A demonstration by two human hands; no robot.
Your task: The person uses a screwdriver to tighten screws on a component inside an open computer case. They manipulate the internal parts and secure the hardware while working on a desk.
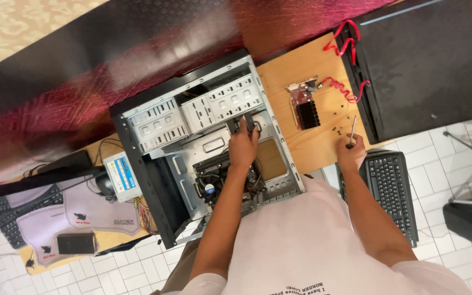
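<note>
Left hand (243, 146) inside the open computer case (208, 142): fingertips cover a dark part by the drive cage, kind not discernible. Motherboard (222, 175) partly hidden under the forearm. Small dark screws (336, 131) on the wooden desk (285, 71): too small to count. Black keyboard (391, 191) partly behind the right arm.

Red cables (341, 45); black keyboard (390, 191); grey case (214, 136); white floor tiles (132, 267).

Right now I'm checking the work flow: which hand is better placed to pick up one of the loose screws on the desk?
Probably the right hand: it rests by the screws, gripping the screwdriver. The left hand is inside the computer case.
</note>
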